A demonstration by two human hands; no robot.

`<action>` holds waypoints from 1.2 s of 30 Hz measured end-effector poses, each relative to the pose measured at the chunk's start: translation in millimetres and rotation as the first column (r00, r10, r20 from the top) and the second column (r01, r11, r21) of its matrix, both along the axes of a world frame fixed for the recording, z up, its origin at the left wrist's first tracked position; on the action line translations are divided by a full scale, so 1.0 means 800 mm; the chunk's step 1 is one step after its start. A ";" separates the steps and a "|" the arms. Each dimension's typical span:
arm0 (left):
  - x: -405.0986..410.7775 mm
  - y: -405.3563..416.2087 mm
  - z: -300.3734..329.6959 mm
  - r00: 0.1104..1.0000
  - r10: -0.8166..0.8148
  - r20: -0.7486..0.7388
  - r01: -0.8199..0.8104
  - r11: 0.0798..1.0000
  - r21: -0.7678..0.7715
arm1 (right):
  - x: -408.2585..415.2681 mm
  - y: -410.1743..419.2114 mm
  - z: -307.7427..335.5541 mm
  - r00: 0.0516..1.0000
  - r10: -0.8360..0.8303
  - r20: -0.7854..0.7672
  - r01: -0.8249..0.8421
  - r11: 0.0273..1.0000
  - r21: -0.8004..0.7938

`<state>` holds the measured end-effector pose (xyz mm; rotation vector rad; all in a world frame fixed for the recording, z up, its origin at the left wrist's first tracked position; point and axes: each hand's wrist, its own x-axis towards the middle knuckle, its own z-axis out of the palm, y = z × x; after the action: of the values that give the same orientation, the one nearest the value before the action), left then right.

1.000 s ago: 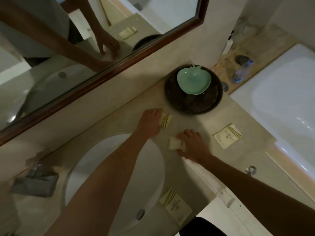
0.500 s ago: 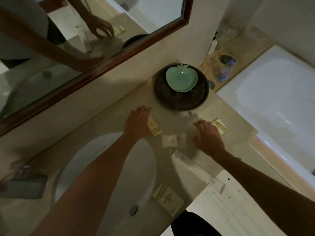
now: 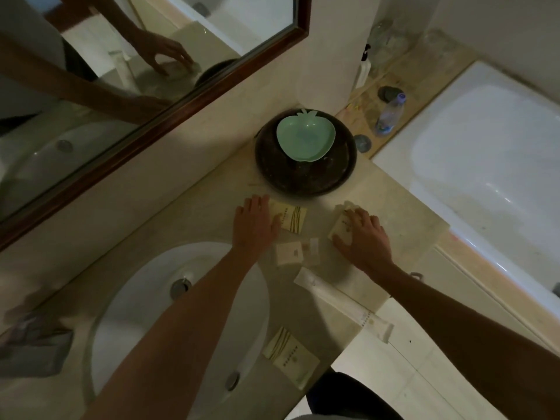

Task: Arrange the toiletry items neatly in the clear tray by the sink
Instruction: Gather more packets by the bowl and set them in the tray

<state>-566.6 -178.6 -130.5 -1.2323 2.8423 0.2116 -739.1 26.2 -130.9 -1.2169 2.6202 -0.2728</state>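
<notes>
My left hand [image 3: 254,225] lies flat on the beige counter with its fingers on a cream striped packet [image 3: 291,218]. My right hand [image 3: 362,237] presses on a second cream packet [image 3: 341,224], fingers curled over it. Between my hands lie a small white sachet [image 3: 289,253] and a smaller one [image 3: 313,251]. A long white tube [image 3: 342,303] sticks out over the counter's front edge. A third striped packet [image 3: 290,356] sits at the front by the sink. A green apple-shaped dish [image 3: 305,137] rests in a dark round tray [image 3: 306,174] behind the packets.
The white sink basin [image 3: 181,313] is at the left under my left arm. A framed mirror [image 3: 151,122] runs along the back wall. A white bathtub [image 3: 485,153] is on the right, with a plastic bottle [image 3: 389,113] on its ledge. A dark object [image 3: 33,350] lies at far left.
My right hand has left the small sachets and moved right onto the cream packet, sliding it in toward the others. My left hand stays on its striped packet.
</notes>
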 end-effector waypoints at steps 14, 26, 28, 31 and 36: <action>-0.021 0.031 -0.009 0.947 -0.312 -0.077 0.318 0.944 0.083 | 0.005 0.011 -0.005 0.997 0.010 -0.075 -0.013 0.999 -0.042; -0.004 0.027 -0.018 0.963 -0.245 -0.112 0.262 0.949 0.175 | 0.032 -0.018 -0.012 1.000 -0.030 -0.010 0.030 0.999 -0.011; -0.002 0.023 -0.021 0.956 -0.256 -0.141 0.283 0.931 0.229 | 0.037 -0.021 -0.014 0.999 -0.042 -0.013 0.042 0.999 -0.028; -0.001 0.019 -0.017 0.959 -0.174 -0.225 0.240 0.919 0.313 | 0.036 -0.023 -0.010 0.999 -0.035 -0.020 0.033 0.998 -0.051; 0.010 0.014 -0.008 0.946 -0.085 -0.314 0.207 0.901 0.381 | 0.036 -0.037 -0.001 0.998 -0.027 -0.059 0.014 0.979 -0.206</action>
<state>-558.8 -167.3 -137.0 -0.9580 2.8817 1.0041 -710.5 -3.4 -131.7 -1.2802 2.7130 -0.5298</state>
